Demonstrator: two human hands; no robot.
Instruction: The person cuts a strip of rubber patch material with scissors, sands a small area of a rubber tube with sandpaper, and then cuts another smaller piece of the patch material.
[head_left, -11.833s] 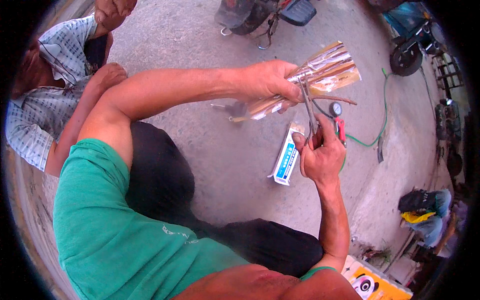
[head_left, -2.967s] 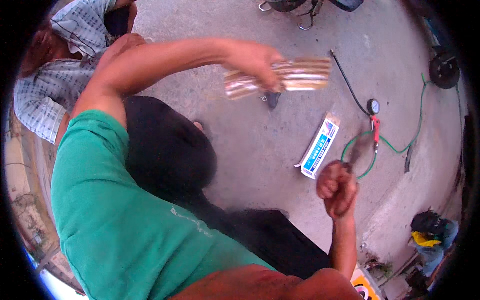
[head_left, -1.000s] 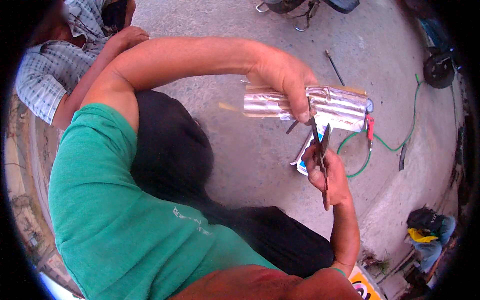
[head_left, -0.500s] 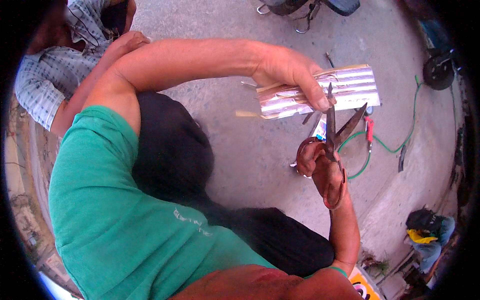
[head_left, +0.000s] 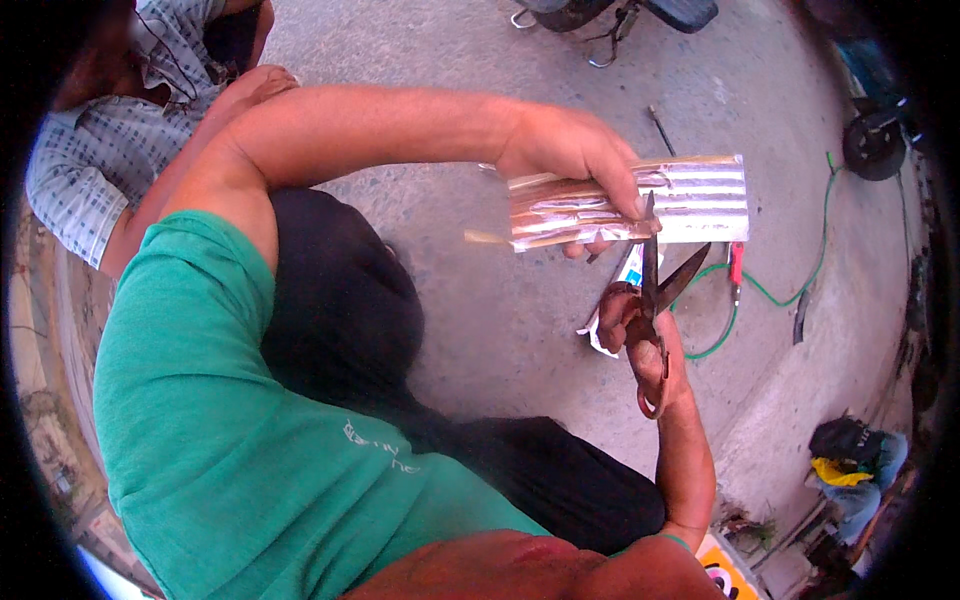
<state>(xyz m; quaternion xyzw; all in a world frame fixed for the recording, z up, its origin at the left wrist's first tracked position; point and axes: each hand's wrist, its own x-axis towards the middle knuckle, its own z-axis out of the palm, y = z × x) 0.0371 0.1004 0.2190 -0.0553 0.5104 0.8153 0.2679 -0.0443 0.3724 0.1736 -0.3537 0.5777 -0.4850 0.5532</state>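
A flat, shiny pack of parallel strips (head_left: pixel 705 200), brown at the left and silvery to the right, hangs above the floor. My left hand (head_left: pixel 575 150) grips it from above, thumb across its face and some fingertips showing below its lower edge. In my right hand (head_left: pixel 650 350) are dark, worn scissors (head_left: pixel 650 265), with fingers through the handle loops. Their blades are spread apart. The tip of one blade overlaps the pack near my left thumb; I cannot tell whether it touches. A thin tan piece (head_left: pixel 485 237) sticks out at the pack's left end.
Beyond my hands, a white and blue packet (head_left: pixel 605 335) and a red-handled air gun (head_left: pixel 737 262) on a green hose (head_left: pixel 765 290) lie on the concrete floor. Part of a motorcycle (head_left: pixel 600 20) stands at the far side. Another person (head_left: pixel 90 180) is close at the left.
The pack has come slightly nearer and tilted so its face shows more. My right hand and the scissors have shifted a little left, blades still apart.
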